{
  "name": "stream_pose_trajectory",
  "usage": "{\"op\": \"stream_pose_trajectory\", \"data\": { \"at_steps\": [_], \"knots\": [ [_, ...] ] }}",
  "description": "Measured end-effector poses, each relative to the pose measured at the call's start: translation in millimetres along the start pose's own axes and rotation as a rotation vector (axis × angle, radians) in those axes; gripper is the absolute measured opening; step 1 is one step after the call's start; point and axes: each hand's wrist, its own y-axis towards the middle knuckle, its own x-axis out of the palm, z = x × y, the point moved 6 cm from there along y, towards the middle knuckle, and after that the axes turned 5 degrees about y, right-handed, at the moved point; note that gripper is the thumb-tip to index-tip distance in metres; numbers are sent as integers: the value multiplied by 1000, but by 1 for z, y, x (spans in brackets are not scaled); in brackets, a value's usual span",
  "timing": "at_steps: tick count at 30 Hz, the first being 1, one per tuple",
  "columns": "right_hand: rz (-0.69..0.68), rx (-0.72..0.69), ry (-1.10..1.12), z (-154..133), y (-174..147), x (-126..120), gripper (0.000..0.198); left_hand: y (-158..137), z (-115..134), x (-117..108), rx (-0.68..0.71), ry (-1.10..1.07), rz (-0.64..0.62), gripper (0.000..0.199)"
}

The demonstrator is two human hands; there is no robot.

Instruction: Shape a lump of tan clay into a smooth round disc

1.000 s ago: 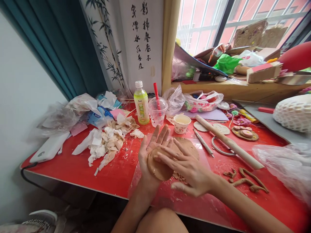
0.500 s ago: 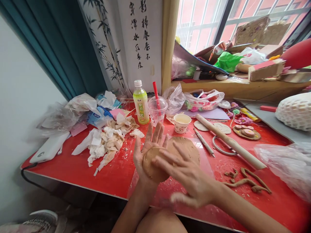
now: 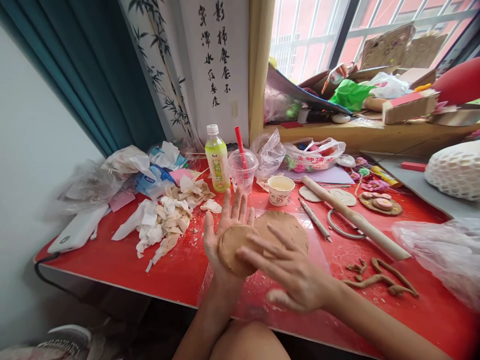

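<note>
My left hand [image 3: 215, 245] is palm up with its fingers stretched out, bearing a round, flat disc of brown clay [image 3: 234, 250]. Over the disc's right side reaches my right hand [image 3: 294, 270], fingers spread and holding nothing; its fingertips touch or hover just above the clay. A larger flat slab of brown clay [image 3: 287, 230] lies behind my hands on a clear sheet [image 3: 318, 255]. Part of that slab is hidden by my right fingers.
On the red table [image 3: 123, 270] stand a paper cup [image 3: 280, 192], a plastic cup with straw [image 3: 242, 175] and a drink bottle [image 3: 216, 162]. Crumpled tissues [image 3: 168, 220] lie left. To the right are a rolling pin [image 3: 360, 225], a metal ring [image 3: 339, 229] and clay coils [image 3: 386, 282].
Both hands have shifted only slightly. My right fingers remain over the disc, with the right thumb a little higher than before. The disc still rests on my left palm.
</note>
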Motion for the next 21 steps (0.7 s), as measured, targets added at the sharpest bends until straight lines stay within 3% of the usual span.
{"op": "stream_pose_trajectory", "data": {
  "at_steps": [3, 8, 12, 15, 17, 19, 21],
  "knots": [
    [-14, 90, -5, 10, -4, -2, 61, 0, -1, -3, -1, 12, 27, 52],
    [-34, -13, 121, 6, -5, -4, 59, 0, -1, -6, 3, 21, 58, 50],
    [7, 152, 87, 16, -4, -7, 54, 0, -2, -7, 3, 6, 77, 48],
    [132, 137, 378, 11, -6, -13, 52, 0, -2, -6, 12, -11, 73, 48],
    [384, 301, 584, 24, -13, -22, 49, 0, -3, -5, 18, -25, 50, 49],
    [600, 603, 750, 45, -25, -20, 49, 0, -3, -2, 18, -43, 18, 49],
    [586, 855, 971, 59, -29, -2, 53, 1, -4, 0, 6, -57, -8, 48]
  ]
}}
